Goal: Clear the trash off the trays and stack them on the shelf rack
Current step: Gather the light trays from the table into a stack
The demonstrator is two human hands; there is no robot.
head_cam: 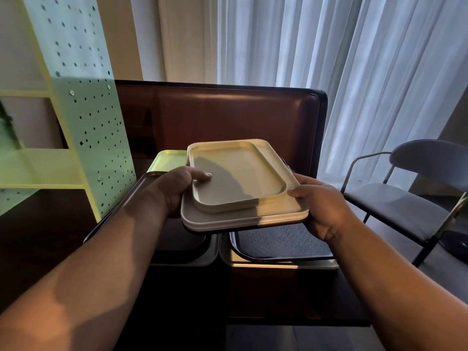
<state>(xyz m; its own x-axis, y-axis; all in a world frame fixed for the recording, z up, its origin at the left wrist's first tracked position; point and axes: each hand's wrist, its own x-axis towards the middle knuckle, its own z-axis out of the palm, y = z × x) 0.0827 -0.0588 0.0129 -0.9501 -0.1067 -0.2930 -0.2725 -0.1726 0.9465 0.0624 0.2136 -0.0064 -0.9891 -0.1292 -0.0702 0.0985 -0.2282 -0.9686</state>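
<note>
I hold a stack of trays point(243, 219) in the air in front of me, with a small cream tray point(235, 173) on top of wider cream ones and a brown one at the bottom. My left hand point(174, 188) grips the stack's left edge, thumb on the small tray. My right hand point(321, 206) grips the right edge. Below, a dark textured tray point(281, 244) rests on a grey tray point(278, 264), and a dark tray point(182, 239) lies to its left. A light green tray point(169, 160) lies behind. The pale green shelf rack point(83, 117) stands at the left.
The trays lie on a dark table point(278, 300) backed by a brown bench backrest point(228, 115). A grey chair point(410, 198) stands at the right, before white curtains point(354, 59). The rack's perforated side panel faces me, with shelves point(38, 171) to its left.
</note>
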